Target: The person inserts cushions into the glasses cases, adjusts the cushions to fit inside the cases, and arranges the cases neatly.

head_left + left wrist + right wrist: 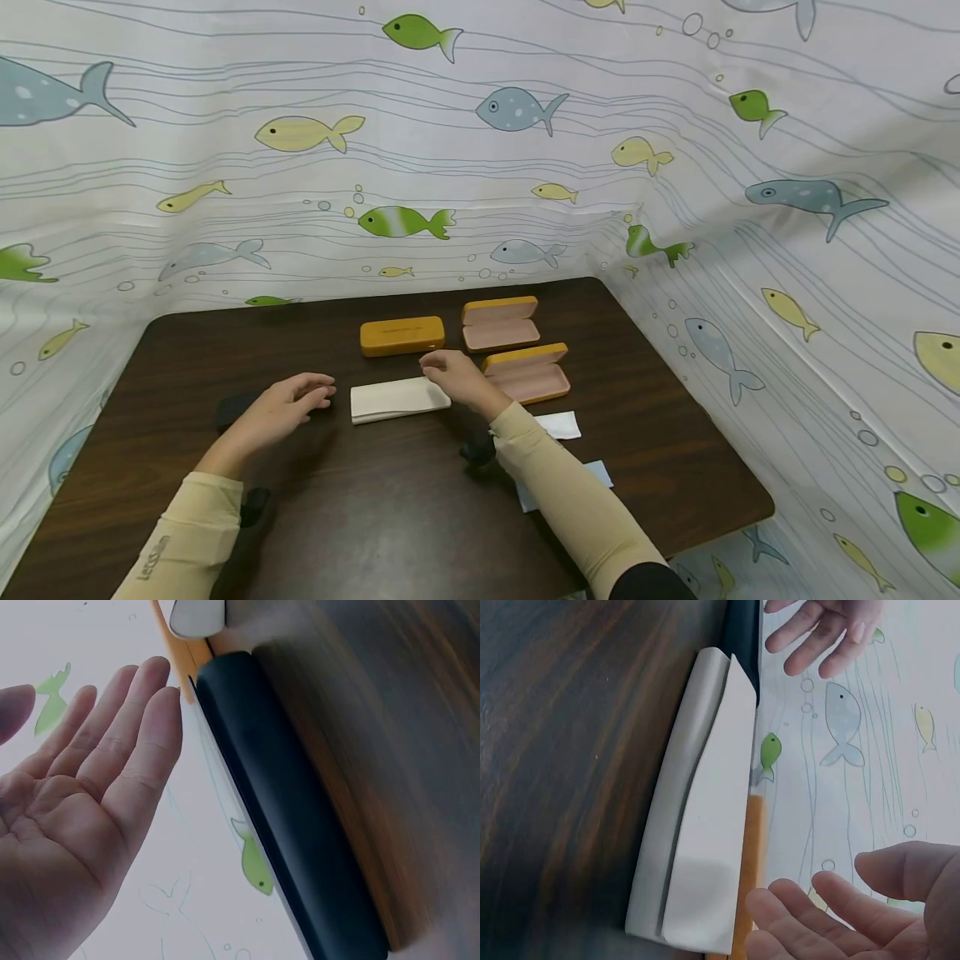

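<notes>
A white flat case with a folded flap (393,402) lies on the table between my hands. Over its right end hovers my right hand (459,382); the right wrist view shows these fingers loosely bent and holding nothing, beside the white case (709,817). My left hand (281,408) is raised to the left of the white case, palm facing inward. Its fingers look nearly straight in the left wrist view, with nothing in them. A dark, long case (289,802) lies close to this hand, partly covered by it in the head view.
Behind the white case sits a closed mustard-yellow case (402,337). To the right stand two open yellow cases with pink lining, one farther back (501,335) and one nearer (538,385). A white cloth (562,425) and a light blue cloth (602,473) lie by my right forearm.
</notes>
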Tool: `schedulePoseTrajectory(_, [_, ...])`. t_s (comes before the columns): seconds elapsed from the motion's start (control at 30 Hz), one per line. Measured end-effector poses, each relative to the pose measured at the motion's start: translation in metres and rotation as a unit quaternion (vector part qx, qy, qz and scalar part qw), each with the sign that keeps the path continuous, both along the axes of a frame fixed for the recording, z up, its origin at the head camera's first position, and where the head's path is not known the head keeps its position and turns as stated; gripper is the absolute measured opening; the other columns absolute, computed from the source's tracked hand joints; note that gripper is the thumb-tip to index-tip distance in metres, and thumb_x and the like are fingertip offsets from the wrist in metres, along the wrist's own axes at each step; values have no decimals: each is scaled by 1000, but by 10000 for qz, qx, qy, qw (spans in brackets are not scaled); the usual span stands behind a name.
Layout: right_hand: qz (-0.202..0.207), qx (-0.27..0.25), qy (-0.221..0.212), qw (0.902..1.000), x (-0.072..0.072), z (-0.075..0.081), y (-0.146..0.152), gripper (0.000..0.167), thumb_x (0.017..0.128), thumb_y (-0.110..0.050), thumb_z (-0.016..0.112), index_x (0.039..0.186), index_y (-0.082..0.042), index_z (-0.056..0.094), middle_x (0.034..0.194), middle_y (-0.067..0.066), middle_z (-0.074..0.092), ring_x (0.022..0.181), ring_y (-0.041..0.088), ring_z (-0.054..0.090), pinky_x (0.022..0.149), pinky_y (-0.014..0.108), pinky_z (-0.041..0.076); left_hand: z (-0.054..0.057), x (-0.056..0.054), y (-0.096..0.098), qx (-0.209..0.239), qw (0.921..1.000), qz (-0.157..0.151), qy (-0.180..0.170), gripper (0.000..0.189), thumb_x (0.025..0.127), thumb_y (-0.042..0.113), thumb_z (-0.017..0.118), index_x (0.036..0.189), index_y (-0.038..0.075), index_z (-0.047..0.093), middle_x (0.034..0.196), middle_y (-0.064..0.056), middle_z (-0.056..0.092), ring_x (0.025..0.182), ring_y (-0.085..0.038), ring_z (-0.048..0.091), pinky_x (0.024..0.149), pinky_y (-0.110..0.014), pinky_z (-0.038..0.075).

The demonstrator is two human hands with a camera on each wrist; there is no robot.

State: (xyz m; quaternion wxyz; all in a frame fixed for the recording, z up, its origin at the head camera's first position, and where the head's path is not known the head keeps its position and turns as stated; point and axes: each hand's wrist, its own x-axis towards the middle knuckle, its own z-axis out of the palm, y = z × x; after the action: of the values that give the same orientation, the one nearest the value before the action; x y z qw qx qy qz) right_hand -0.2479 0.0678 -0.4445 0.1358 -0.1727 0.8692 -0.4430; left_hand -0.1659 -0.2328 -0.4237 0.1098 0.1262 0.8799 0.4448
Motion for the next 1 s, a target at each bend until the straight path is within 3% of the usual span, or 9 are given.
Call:
schedulePoseTrajectory(0.43, [-300,-203,-254,9990,3,5,16,37,108,-21,52,139,-2,59,136,10,62,126,28,57,104,46,48,-5,-6,29,144,9997,-188,88,45,110,25,48,141,-7,50,135,-26,60,117,-37,64,91,-48,56])
schedulePoseTrajectory(0.77, [-539,-377,-435,9969,5,8,39,38,107,-20,55,139,-1,58,122,13,69,114,28,67,109,54,42,-7,-11,55,72,9993,-365,4,42,109,25,49,140,-4,52,130,-20,65,114,-33,66,96,-55,52])
schedulePoseTrajectory(0.8, [-562,-388,-463,9966,6,9,42,38,107,-20,54,139,-1,58,122,13,69,113,27,67,108,51,43,-7,-11,59,89,9992,-391,-8,42,109,24,50,140,-3,52,129,-19,66,113,-32,66,96,-55,52])
schedulePoseTrajectory(0.87, [-588,-471,-552,9956,7,11,49,39,107,-19,53,140,0,57,123,16,69,113,26,67,89,45,50,-7,-12,66,91,9990,-439,-9,42,109,25,50,140,-3,53,128,-18,66,113,-31,67,97,-54,52])
schedulePoseTrajectory(1.0, [-621,-611,-556,9946,7,11,61,38,108,-17,52,140,3,56,122,16,69,110,25,68,79,35,50,-7,-15,82,98,9981,-607,47,41,109,24,50,139,-3,54,127,-17,67,112,-31,67,97,-54,51])
